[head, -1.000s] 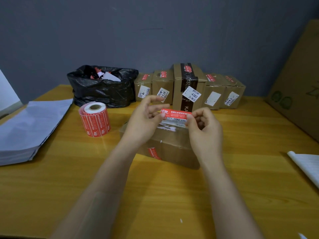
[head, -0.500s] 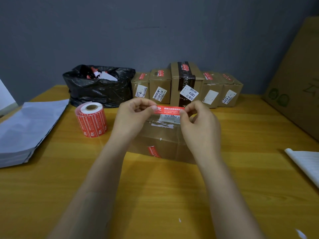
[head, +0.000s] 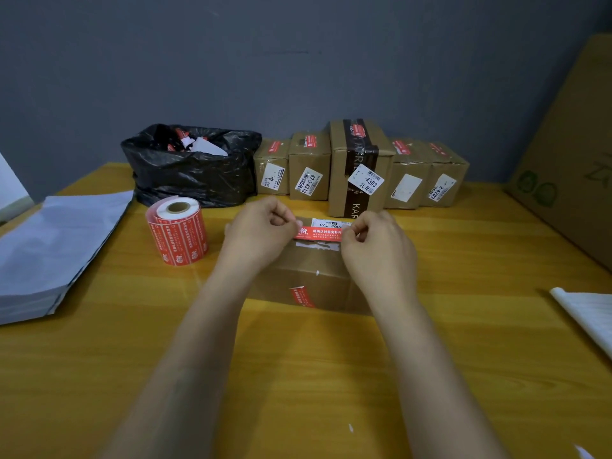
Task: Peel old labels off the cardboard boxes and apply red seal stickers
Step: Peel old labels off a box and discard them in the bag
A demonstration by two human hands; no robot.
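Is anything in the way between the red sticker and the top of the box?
Nothing visible. The left hand and right hand pinch the red sticker right over the box top; only torn label scraps lie there.

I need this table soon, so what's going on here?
A person pinches a red seal sticker by its ends, left hand and right hand, stretched just over the top of the cardboard box in front of them. The sticker roll stands left of it. Five boxes at the back already carry red stickers.

Tall box label (head: 366, 184): 4303; dark tape (head: 356, 209): KAR; rightmost label (head: 442, 190): 2-4207
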